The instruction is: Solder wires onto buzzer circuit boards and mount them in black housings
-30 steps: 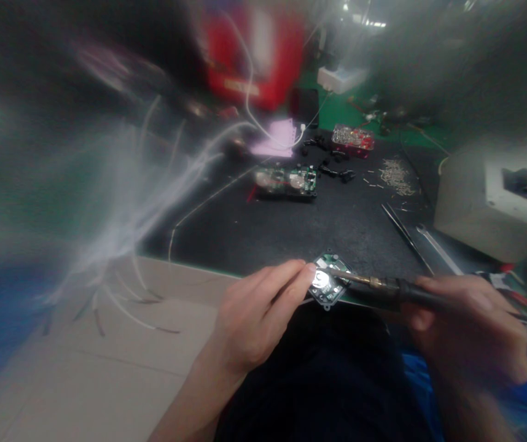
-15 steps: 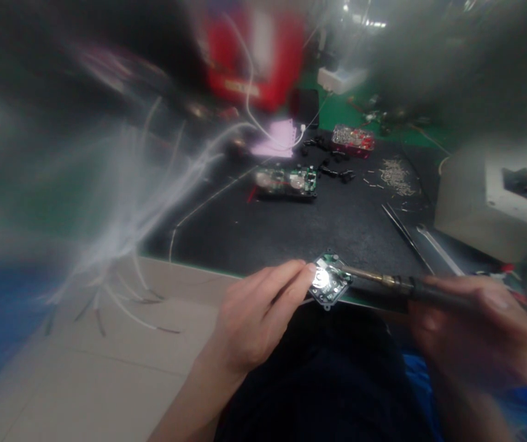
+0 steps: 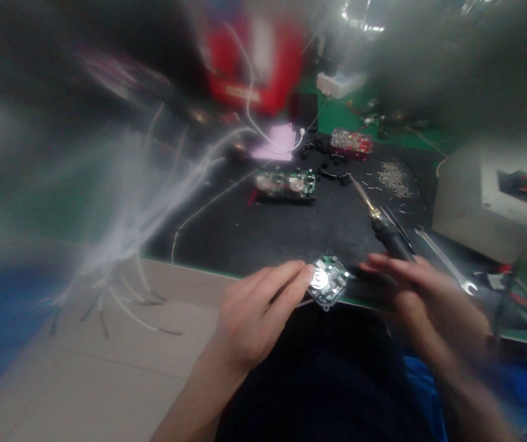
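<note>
A small green circuit board [image 3: 330,281] with a round shiny part lies at the near edge of the black mat [image 3: 291,227]. My left hand [image 3: 257,316] pinches the board's left side with fingertips together. My right hand [image 3: 422,294] grips a soldering iron [image 3: 378,221] by its dark handle. The iron's tip points up and away from the board, toward the back of the mat. The right hand's fingertips reach close to the board's right edge.
Farther back on the mat sit another green circuit board [image 3: 286,184], black small parts [image 3: 332,172], a clear box of parts [image 3: 351,141], scattered metal pins [image 3: 392,178], tweezers [image 3: 402,224] and a wrench [image 3: 445,261]. A beige device [image 3: 489,202] stands at right. White wires [image 3: 153,202] trail at left.
The soldering iron tip has left the board and swung up and back. My right hand has moved left toward the board. The left hand has stayed in place.
</note>
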{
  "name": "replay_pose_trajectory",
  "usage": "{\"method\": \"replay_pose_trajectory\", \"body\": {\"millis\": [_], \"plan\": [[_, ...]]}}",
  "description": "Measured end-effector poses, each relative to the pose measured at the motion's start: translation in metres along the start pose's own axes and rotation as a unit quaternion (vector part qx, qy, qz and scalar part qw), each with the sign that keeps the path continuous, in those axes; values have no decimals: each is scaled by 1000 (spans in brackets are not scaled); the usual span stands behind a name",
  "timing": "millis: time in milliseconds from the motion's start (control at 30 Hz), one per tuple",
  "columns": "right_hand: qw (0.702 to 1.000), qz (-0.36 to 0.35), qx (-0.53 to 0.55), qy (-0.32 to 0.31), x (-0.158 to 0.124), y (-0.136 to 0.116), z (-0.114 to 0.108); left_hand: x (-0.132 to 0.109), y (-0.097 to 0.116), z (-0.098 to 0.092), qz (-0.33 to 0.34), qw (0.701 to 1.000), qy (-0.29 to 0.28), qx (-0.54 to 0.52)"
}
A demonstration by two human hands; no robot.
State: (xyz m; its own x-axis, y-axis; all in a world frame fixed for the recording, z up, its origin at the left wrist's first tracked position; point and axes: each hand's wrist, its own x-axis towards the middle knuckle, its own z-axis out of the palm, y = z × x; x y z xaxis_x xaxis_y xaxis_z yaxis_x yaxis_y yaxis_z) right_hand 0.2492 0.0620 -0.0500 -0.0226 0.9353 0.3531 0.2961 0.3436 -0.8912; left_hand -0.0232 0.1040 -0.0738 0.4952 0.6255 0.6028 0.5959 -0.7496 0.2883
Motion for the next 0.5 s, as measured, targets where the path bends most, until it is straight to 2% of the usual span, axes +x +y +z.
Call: {"method": "replay_pose_trajectory", "body": {"millis": [67, 167, 233, 300, 400, 500], "plan": [[995, -24, -53, -86, 5, 0, 0, 1, 2, -3, -27, 999, 18, -9], [976, -53, -119, -173, 13, 3, 4, 4, 13, -12, -125, 987, 84, -53], [972, -64, -140, -177, 16, 5, 10, 7, 24, -17, -191, 970, 116, -101], [970, -74, -157, -171, 18, 7, 17, 9, 36, -17, -223, 956, 119, -153], [966, -85, -178, -168, 18, 7, 26, 12, 51, -10, -225, 950, 91, -196], [962, -97, -196, -162, 18, 7, 30, 12, 57, 1, -222, 953, 89, -186]]}}
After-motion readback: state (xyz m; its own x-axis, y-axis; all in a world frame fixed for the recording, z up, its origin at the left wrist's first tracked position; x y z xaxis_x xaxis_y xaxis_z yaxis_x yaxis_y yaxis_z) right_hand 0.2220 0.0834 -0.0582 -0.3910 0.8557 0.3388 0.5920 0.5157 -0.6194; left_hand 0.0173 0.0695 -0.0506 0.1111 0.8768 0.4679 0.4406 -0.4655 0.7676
